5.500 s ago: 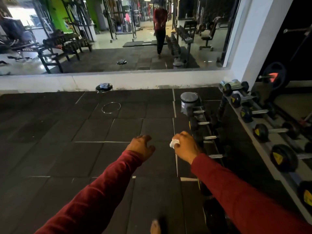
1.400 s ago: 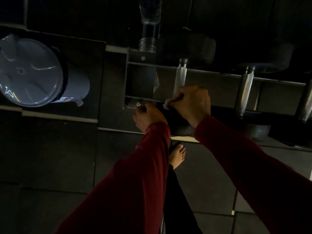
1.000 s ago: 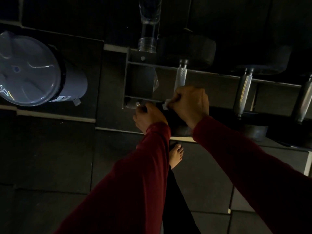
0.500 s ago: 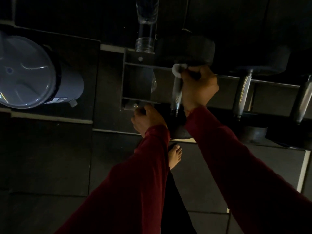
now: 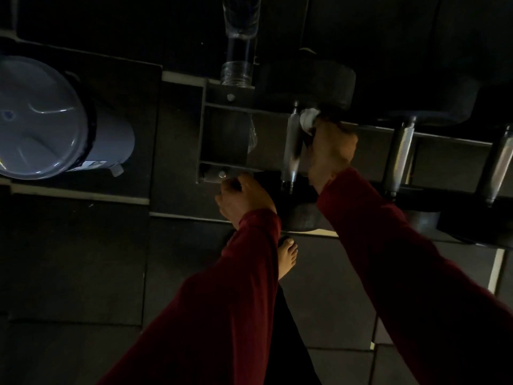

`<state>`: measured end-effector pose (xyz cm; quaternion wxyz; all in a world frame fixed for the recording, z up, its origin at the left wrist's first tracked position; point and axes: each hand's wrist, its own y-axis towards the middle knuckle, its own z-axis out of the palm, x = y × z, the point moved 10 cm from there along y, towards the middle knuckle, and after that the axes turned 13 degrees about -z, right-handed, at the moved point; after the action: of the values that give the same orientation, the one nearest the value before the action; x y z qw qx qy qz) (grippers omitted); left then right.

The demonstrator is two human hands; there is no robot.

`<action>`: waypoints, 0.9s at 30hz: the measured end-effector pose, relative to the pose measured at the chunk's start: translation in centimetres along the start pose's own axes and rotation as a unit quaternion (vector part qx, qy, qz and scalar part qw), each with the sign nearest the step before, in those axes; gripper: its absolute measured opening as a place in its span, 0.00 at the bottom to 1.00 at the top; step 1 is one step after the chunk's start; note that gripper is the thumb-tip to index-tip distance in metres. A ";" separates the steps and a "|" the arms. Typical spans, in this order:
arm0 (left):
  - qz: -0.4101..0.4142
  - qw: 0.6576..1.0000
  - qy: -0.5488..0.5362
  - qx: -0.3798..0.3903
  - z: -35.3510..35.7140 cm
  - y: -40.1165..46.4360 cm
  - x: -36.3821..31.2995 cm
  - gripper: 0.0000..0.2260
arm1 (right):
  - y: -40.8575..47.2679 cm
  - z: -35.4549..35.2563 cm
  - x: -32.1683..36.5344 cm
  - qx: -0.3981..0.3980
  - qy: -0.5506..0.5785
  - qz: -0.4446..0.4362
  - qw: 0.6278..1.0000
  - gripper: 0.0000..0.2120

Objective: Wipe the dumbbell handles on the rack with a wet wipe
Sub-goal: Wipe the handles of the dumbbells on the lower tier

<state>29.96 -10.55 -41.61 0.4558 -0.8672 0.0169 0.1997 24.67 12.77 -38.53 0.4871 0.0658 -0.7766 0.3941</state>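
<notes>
One soft wet wipe (image 5: 307, 121) was pinched in the right hand (image 5: 330, 147) against the stiff knurled handle (image 5: 293, 147), while the left hand (image 5: 244, 200) gripped the rack's front edge (image 5: 222, 173).

Dim, underexposed view: the rack (image 5: 361, 126) fades into near-black shadow at far right. Faint glare catches the bin lid (image 5: 36, 118) at left and the knurled handles (image 5: 293, 145). Wide-angle lens bends edges.

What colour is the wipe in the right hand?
White, bunched in the right hand at the far end of the dumbbell handle; the wipe shows in the head view.
</notes>
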 end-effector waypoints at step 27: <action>-0.001 1.000 0.003 -0.003 -0.4 -0.7 -0.6 0.20 | -3.6 1.7 6.6 0.037 -0.359 -0.467 0.807 0.05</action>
<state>29.69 -10.56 -40.67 0.4532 -0.8692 0.0166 0.1971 21.83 11.00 -31.60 0.2959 0.5754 -0.7565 0.0953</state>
